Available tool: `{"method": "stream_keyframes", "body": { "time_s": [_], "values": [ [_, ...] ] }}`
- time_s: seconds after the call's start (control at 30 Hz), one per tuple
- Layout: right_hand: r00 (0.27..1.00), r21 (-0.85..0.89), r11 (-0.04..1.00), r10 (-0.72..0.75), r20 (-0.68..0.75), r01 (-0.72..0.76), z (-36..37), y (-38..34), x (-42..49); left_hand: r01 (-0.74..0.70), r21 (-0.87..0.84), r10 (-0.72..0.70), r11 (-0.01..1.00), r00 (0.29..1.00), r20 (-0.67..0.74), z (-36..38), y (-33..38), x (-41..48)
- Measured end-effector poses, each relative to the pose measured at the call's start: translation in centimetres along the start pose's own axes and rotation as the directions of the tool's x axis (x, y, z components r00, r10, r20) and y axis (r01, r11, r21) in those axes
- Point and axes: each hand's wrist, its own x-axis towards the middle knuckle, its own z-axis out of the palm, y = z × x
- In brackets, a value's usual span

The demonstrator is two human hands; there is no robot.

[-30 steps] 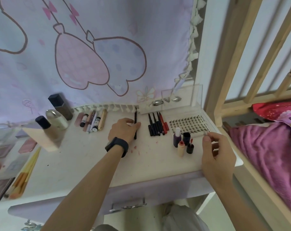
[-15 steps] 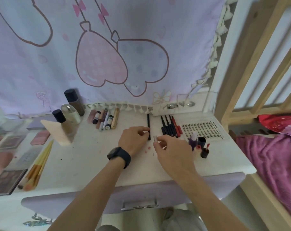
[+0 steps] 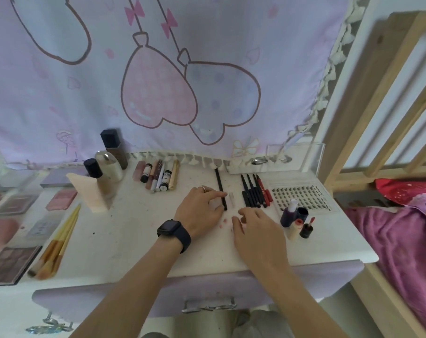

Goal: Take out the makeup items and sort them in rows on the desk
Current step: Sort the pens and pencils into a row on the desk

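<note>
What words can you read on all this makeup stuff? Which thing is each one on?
"XOYO", as best I can tell, sideways on the lash tray's right edge.
Print on the white-labelled tubes: too blurred to read.
Lettering on the red pencil: too small to read.
Nothing else is readable.

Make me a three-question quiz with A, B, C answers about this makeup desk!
1. Where are the makeup brushes?
A. Far left of both hands
B. On the bed
C. Behind the lash tray

2. What colour is the wristwatch?
A. Yellow
B. Black
C. White

3. How is the lone black pencil?
A. Standing in a cup
B. Snapped in two
C. Lying flat on the desk

Answers:
1 A, they lie far left, beside the palettes.
2 B, its band and face are black.
3 C, it rests flat, with the left hand touching it.
</note>
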Motion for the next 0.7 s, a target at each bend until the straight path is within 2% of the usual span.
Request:
{"method": "stream_keyframes", "body": {
  "time_s": [0.1, 0.2, 0.43, 0.53, 0.7],
  "values": [
    [0.983, -0.031, 0.993, -0.120, -0.141, 0.117, 0.5, 2.0, -3.6, -0.059, 0.146, 0.054, 0.988, 0.998, 0.032, 0.2, 0.3, 0.1],
    [0.949, -0.007, 0.974, -0.222, -0.223, 0.226, 0.7, 3.8, -5.2, -0.026, 0.183, 0.012, 0.983, 0.997, 0.075, 0.7, 0.4, 0.6],
    [0.938, 0.050, 0.976, -0.188, -0.292, 0.211, 1.6, 4.3, -5.5, -0.025, 0.282, -0.004, 0.959, 0.995, 0.100, 0.8, 1.9, 0.6],
    [0.936, 0.062, 0.977, -0.176, -0.305, 0.204, 1.7, 4.4, -5.6, -0.006, 0.262, -0.024, 0.965, 0.993, 0.112, 0.8, 2.0, 0.8],
    [0.939, 0.064, 0.977, -0.178, -0.293, 0.205, 1.9, 4.6, -5.7, -0.042, 0.251, 0.023, 0.967, 0.997, 0.078, 0.6, 2.9, 0.6]
  ]
}}
